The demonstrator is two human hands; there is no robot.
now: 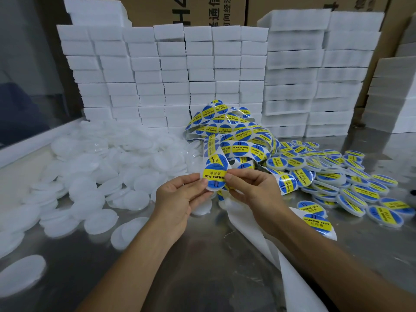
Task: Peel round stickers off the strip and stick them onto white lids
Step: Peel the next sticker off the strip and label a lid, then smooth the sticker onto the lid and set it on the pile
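Blue-and-yellow round sticker point(215, 176), lettered "SOLDERING PASTE", sits mid-scene above the metal worktop point(202, 255), pinched at both edges. Left hand point(180, 197) grip: thumb and curled fingers closed on its left edge. Right hand point(254, 190) grip: closed on its right edge. Whether a lid lies behind the sticker cannot be told. Sticker strip point(238, 136) tangles beyond; its bare backing point(292, 278) runs off the near edge. Plain white lids point(94, 176) lie left, labelled lids point(351, 183) right.

the round stickers point(239, 149) are blue with a yellow band across the middle printed in black lettering. the plain lids point(101, 174) are white, the foam blocks point(171, 75) white, the tabletop point(202, 255) shiny grey.
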